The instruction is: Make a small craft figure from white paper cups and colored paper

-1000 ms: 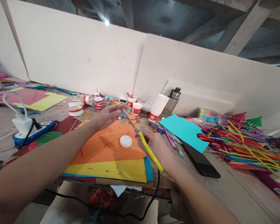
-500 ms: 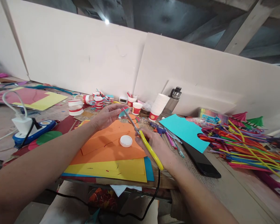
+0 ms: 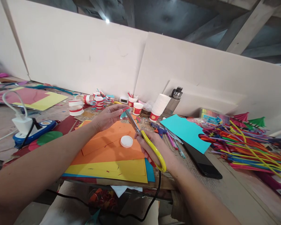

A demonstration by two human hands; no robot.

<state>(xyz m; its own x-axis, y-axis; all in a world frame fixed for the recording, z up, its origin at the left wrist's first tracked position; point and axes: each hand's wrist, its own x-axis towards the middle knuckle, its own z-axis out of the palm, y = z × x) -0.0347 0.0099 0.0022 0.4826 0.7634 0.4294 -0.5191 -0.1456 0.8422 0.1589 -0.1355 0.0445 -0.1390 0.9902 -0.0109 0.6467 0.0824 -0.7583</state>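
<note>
My left hand is closed in a pinch above the orange paper, thumb and fingers pointing right. A small red piece, apparently paper, shows at its fingertips; most of it is hidden. Scissors with yellow handles are in my right hand, their blades pointing up and left to those fingertips. Below the hands, a white round lid lies on orange paper sheets. Yellow sheets stick out under the orange ones. Colored paper discs lie just beyond the blades.
Stacked paper cups and a grey bottle stand at the back. To the right are cyan paper, a black phone and many pipe cleaners. A blue-and-white power strip sits left. A black cable hangs in front.
The scissors have turned slightly in my right hand; their handles look farther apart, and red now shows below them. My left hand has barely moved.
</note>
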